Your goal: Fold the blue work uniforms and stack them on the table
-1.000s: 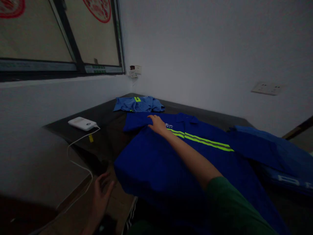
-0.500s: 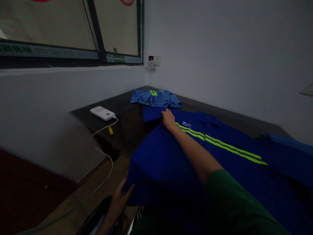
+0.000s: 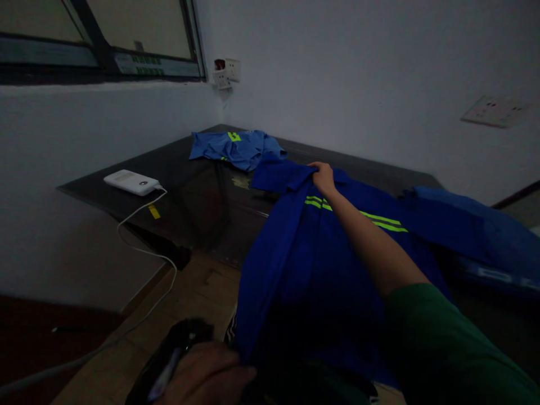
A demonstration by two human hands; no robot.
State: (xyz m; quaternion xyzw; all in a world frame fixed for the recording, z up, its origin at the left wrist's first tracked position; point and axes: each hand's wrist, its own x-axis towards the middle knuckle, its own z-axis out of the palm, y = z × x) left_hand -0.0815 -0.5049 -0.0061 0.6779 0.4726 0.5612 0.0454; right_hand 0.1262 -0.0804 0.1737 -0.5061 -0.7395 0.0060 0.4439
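Observation:
A dark blue work shirt point(image 3: 287, 253) with yellow-green and grey stripes lies partly on the dark table, its lower part hanging over the near edge towards me. My right hand point(image 3: 324, 179) is closed on the cloth near the shoulder, where the side is folded over. At the bottom of the view, my left hand point(image 3: 211, 371) has curled fingers at the shirt's lower left edge; it is dim and slightly blurred. Part of the chest stripe is hidden behind my right forearm.
A crumpled lighter blue shirt point(image 3: 240, 147) lies at the table's back corner. A white power bank point(image 3: 131, 182) with a cable point(image 3: 145, 253) trailing to the floor sits on the left. More blue clothing point(image 3: 506, 236) is at the right. Sockets point(image 3: 495, 111) are on the wall.
My right hand has pulled the shirt's side inward, folding it over the chest. My left hand has come lower and closer to me. The view has turned right and down.

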